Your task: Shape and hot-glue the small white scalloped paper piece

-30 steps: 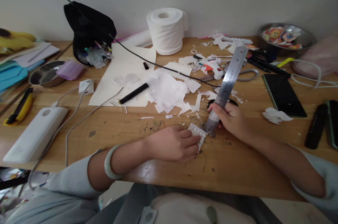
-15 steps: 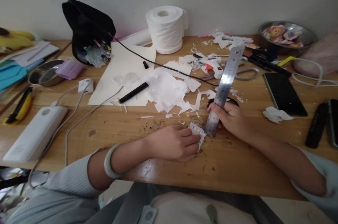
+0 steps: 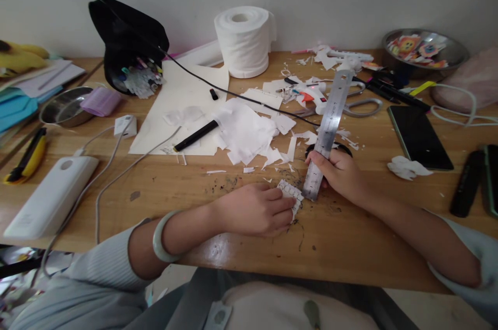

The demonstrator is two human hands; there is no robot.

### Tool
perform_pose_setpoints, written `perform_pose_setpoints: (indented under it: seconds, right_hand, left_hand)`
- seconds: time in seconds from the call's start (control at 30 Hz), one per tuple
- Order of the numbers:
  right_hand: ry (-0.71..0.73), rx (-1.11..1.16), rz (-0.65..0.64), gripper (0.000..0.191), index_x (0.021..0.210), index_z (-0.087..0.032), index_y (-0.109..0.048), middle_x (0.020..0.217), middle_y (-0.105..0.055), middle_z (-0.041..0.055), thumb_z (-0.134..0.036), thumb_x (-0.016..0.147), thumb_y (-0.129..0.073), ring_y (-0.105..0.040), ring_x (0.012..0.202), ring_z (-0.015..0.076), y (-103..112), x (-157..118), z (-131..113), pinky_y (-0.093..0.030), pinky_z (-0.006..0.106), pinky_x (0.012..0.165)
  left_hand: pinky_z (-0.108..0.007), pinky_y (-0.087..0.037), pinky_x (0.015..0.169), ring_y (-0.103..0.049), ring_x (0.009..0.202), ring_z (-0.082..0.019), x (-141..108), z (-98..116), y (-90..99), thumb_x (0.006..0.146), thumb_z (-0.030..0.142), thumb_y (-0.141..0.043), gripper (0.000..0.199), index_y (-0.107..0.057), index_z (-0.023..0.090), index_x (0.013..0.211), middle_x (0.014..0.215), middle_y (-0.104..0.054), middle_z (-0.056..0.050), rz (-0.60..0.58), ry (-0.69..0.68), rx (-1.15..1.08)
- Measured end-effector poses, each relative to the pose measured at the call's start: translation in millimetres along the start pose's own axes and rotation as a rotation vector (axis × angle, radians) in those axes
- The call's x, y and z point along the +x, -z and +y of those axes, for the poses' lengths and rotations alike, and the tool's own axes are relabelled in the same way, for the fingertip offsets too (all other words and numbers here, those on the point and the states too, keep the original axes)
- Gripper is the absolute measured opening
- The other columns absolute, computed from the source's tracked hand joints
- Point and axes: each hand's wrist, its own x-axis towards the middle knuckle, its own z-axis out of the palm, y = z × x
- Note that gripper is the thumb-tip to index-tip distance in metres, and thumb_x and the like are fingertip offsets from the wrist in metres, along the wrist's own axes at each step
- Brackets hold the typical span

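Observation:
A small white piece (image 3: 287, 190) with dark outlined shapes lies on the wooden table. My left hand (image 3: 260, 210) rests over its lower left side, fingers bent together and pressed on it. In my right hand (image 3: 337, 172) is a steel ruler (image 3: 330, 122), gripped near its lower end between thumb and fingers. The ruler slants up and away, its lower tip just right of the patterned piece. Dark round handles (image 3: 343, 148) show partly behind the right hand; whether the fingers touch them is hidden.
Paper scraps (image 3: 249, 130), a black marker (image 3: 196, 136) and a tissue roll (image 3: 243, 42) lie beyond the hands. Scissors (image 3: 363, 107), a glue gun (image 3: 317, 95), a phone (image 3: 420, 138) and a metal bowl (image 3: 455, 55) are right. A power bank (image 3: 52, 197) sits left.
The ruler's upper end has tilted slightly left, showing more of the scissors behind it. Both hands keep nearly the same place, and the view has shifted a little.

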Motion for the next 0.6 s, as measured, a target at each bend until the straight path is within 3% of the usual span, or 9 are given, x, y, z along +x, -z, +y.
perform_pose_setpoints:
  seconds: [0.6]
  right_hand:
    - [0.033,-0.011,-0.040,0.036,0.076,-0.020,-0.058,0.048,-0.049,-0.0033,-0.053,0.081,-0.047,-0.046,0.037,0.0099,-3.3,1.3,-1.2,-0.038,0.023,0.036]
  left_hand:
    - [-0.028,-0.046,0.065,-0.059,0.077,-0.014,0.8,-0.3,1.7,0.093,0.029,-0.040,0.025,-0.061,0.017,0.085,0.098,-0.066,-0.002,-0.046,0.012,-0.002]
